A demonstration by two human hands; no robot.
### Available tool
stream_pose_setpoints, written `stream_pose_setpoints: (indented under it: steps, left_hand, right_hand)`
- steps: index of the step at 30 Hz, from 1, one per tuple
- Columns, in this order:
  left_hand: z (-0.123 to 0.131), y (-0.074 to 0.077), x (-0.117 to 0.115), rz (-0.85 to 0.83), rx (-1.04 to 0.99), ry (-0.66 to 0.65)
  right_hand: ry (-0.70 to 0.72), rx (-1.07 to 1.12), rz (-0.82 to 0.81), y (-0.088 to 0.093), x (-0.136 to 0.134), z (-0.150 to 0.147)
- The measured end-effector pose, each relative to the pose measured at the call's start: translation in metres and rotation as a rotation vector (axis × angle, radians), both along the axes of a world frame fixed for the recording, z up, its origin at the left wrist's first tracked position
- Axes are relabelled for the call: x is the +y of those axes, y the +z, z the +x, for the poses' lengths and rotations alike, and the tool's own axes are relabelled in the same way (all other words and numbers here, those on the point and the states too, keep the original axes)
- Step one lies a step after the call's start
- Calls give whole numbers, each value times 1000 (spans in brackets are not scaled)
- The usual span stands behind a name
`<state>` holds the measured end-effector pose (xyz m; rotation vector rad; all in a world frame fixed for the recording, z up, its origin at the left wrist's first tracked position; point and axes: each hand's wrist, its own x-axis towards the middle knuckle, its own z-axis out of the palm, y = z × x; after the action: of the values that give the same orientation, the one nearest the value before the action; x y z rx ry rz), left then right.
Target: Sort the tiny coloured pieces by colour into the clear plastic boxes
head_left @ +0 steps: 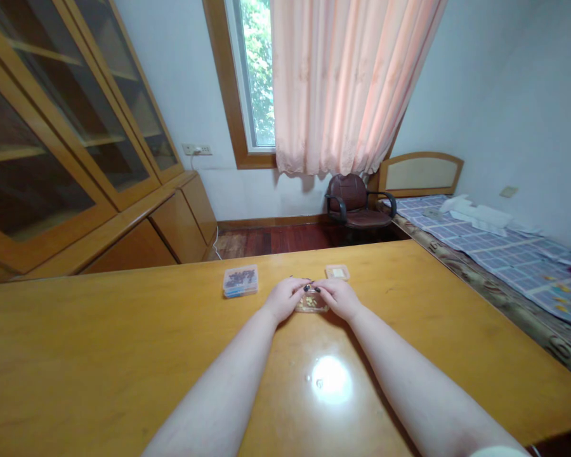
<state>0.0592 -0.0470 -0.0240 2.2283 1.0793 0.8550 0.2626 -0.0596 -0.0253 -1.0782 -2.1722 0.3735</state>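
Note:
A small clear plastic box (313,310) lies on the table between my two hands, with small yellowish pieces (311,301) visible inside. My left hand (284,299) is curled round its left side, the thumb reaching over the top. From the right, my right hand (341,297) closes on the same box, its thumb near the left one. The fingers hide the far side of the box, so I cannot make out its catch or lid edge. Left of my hands stands a clear box (240,281) of dark pieces; behind my right hand is another small clear box (337,272).
The glossy wooden table (124,355) spreads around my arms, its far edge just beyond the boxes. A brown armchair (354,197) stands past it, with a bed (480,247) on the right and a glass-fronted cabinet (90,120) on the left.

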Motion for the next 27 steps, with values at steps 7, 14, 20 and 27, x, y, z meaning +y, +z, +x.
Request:
stream_pose_setpoints:
  steps: [7, 14, 20, 27]
  left_hand:
    - [1, -11, 9, -11, 3, 47]
    - [3, -15, 10, -65, 53, 145]
    - [3, -16, 10, -64, 91, 193]
    - [4, -15, 9, -92, 136, 196]
  right_hand:
    - [1, -132, -25, -1, 1, -5]
    - [-50, -297, -65, -7, 2, -7]
    - [-164, -373, -112, -7, 3, -6]
    - [-195, -417, -166, -2, 2, -8]
